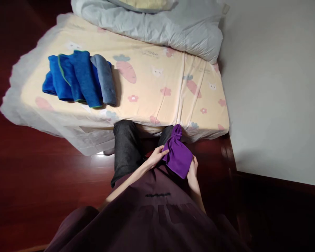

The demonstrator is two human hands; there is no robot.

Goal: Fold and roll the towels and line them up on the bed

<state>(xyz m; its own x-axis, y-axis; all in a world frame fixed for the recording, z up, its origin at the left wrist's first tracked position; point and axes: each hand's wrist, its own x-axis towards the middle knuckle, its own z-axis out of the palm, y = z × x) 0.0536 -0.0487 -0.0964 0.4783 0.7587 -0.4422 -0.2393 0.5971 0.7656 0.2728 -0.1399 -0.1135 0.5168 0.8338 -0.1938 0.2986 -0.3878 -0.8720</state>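
Both hands, left hand (156, 156) and right hand (193, 167), pinch opposite edges of a soft, creased purple cloth (179, 159) before the torso. Gathered narrow end points toward bed (147, 87); long axis runs bed-to-torso, flaring flat.

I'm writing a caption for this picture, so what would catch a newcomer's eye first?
First comes the vivid purple cloth, held by the left hand and right hand in front of the bed. Then the bright blue cloths, lying beside a gray cloth on the bed's left side.
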